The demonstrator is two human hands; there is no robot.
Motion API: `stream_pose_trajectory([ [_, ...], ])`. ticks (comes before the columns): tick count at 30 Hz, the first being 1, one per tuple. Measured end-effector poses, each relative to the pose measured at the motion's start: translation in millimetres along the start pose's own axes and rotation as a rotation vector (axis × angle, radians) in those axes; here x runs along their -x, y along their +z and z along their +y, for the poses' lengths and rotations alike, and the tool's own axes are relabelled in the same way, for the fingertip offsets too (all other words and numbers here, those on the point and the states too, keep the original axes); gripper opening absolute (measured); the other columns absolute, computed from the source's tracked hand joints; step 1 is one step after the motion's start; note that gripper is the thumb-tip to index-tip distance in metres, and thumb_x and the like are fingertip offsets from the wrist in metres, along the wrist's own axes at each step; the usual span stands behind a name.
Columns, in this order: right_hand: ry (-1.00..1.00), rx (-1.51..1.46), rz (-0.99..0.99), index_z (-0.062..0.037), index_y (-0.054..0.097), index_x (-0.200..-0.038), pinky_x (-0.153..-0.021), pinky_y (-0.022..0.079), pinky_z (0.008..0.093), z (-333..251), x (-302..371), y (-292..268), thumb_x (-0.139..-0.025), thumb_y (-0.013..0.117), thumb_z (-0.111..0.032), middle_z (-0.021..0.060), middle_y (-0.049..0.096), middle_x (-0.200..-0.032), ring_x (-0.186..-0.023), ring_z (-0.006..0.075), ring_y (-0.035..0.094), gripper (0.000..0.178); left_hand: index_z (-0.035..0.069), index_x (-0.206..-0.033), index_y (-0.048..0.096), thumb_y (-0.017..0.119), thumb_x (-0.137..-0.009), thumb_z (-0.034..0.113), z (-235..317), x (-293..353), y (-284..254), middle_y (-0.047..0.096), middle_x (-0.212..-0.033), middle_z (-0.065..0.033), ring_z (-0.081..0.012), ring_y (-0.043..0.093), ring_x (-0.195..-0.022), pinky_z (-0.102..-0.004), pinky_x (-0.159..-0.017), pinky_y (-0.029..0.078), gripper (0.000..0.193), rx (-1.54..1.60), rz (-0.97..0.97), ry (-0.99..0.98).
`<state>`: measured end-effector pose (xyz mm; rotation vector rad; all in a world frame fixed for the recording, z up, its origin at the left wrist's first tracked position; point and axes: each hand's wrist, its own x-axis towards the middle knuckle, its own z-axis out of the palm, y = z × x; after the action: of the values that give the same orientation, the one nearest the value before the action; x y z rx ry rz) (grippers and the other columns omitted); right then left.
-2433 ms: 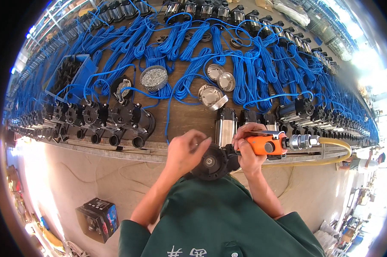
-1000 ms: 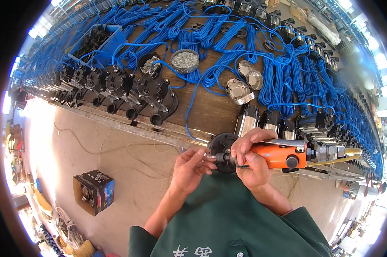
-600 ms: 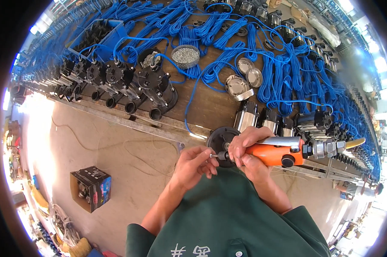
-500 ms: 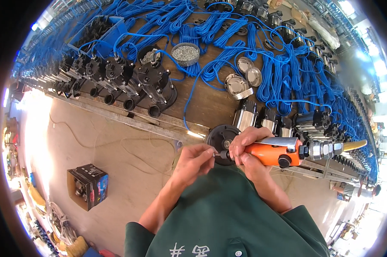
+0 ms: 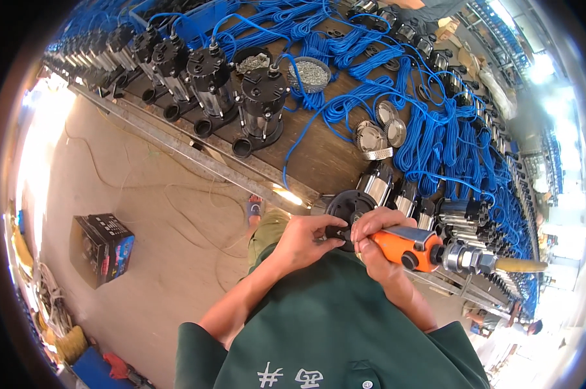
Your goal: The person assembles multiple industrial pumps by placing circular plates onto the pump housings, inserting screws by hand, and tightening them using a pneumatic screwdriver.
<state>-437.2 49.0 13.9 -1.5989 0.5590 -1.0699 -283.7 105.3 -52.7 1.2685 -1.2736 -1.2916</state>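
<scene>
My right hand grips an orange pneumatic screwdriver, held roughly level with its front end toward my left. My left hand is at that front end, thumb and fingers curled round a small dark piece I cannot make out. Just beyond both hands, at the bench edge, is a round black pump base. A shiny steel pump body lies behind it, more lying alongside to the right. My hands hide the base's lower part and the driver's tip.
Upright black-topped pumps line the left bench edge. Bowls of small metal parts, perforated metal strainers and coiled blue cables cover the bench. An open carton and a thin hose are on the floor.
My left hand has moved slightly right and inward, from pinching a small screw at the driver's tip to curling beside the pump base. The driver's rear end now tilts lower. The head view has shifted.
</scene>
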Motion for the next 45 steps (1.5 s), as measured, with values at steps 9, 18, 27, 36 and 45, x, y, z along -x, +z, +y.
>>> stream_pose_trajectory([
  [9,0.109,-0.099,0.083,0.0019,0.057,-0.092,-0.064,0.051,0.0237,-3.4,-2.7,7.8,-0.074,0.061,0.003,0.0105,0.062,-0.076,-0.072,0.0123,0.061,0.018,0.003,-0.105,0.062,0.070,-0.075,0.000,-15.1,3.8,-5.4,0.038,-0.068,0.0053,-0.0053,0.035,-0.062,-0.0215,-0.057,0.033,0.032,0.256,-0.025,-0.030],
  [18,0.102,0.105,-0.072,0.0014,0.061,-0.088,-0.059,0.048,0.0217,-13.5,-5.8,0.8,-0.068,0.059,0.003,0.0104,0.063,-0.075,-0.062,0.0125,0.061,0.020,0.008,-0.089,0.049,0.072,-0.083,0.008,-24.7,-11.7,4.6,0.040,-0.073,0.0061,-0.0034,0.036,-0.064,-0.0196,-0.057,0.030,0.024,0.766,0.143,-0.283],
  [27,-0.059,-0.042,-0.041,0.0028,0.058,-0.082,-0.053,0.051,0.0257,2.8,-0.1,-1.1,-0.065,0.059,0.005,0.0116,0.062,-0.067,-0.061,0.0182,0.063,0.018,0.009,-0.082,0.045,0.077,-0.079,0.008,-41.3,-20.3,8.5,0.037,-0.071,0.0067,-0.0046,0.032,-0.065,-0.0210,-0.057,0.029,0.032,0.534,0.100,-0.108],
  [36,0.218,-0.058,0.012,0.0053,0.059,-0.093,-0.057,0.050,0.0247,-26.6,-3.8,-2.4,-0.067,0.059,0.004,0.0124,0.065,-0.075,-0.065,0.0167,0.062,0.027,0.003,-0.101,0.050,0.055,-0.093,0.009,-21.5,-11.4,5.0,0.051,-0.077,-0.0015,-0.0105,0.046,-0.066,-0.0229,-0.061,0.039,0.012,0.986,0.258,-0.421],
  [45,-0.108,-0.341,0.229,-0.0010,0.044,-0.106,-0.057,0.049,0.0281,-29.2,-27.0,-18.6,-0.076,0.050,0.009,0.0144,0.055,-0.083,-0.064,0.0166,0.055,0.032,0.003,-0.107,0.051,0.057,-0.095,0.014,10.7,-2.3,2.8,0.064,-0.084,-0.0118,-0.0111,0.051,-0.060,-0.0262,-0.049,0.043,0.017,1.022,0.118,-0.247],
])
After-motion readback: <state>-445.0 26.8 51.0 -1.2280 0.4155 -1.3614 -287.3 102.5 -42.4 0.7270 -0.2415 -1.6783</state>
